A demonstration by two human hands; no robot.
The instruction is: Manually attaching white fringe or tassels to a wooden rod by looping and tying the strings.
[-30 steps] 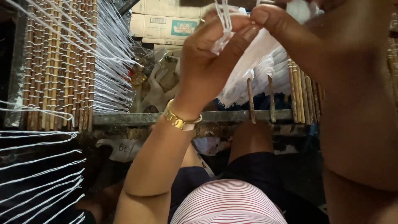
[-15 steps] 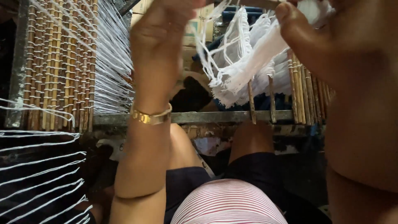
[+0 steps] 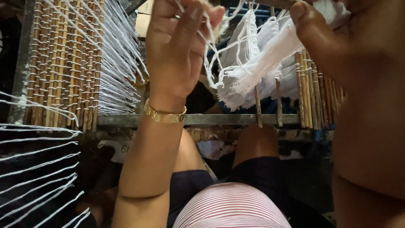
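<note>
My left hand (image 3: 177,50) is raised at the top centre, a gold bracelet (image 3: 163,115) on its wrist, its fingers pinching a few white threads (image 3: 209,59) pulled out of a bundle. My right hand (image 3: 333,38) at the top right grips the white thread bundle (image 3: 261,71), which hangs loose and tangled between both hands. Thin bamboo sticks (image 3: 312,93) stand below the bundle, and two single sticks (image 3: 266,105) hang lower. My thumb covers part of the bundle's upper end.
A frame of bamboo rods (image 3: 63,67) strung with white threads fills the left. A grey metal bar (image 3: 219,120) runs across the middle. More white threads (image 3: 38,169) stretch at the lower left. My knees and striped shirt (image 3: 232,209) are below. A cardboard box (image 3: 142,19) sits behind.
My left hand moved left away from my right hand, drawing threads out of the bundle, which spread open. My right hand stayed near the top right.
</note>
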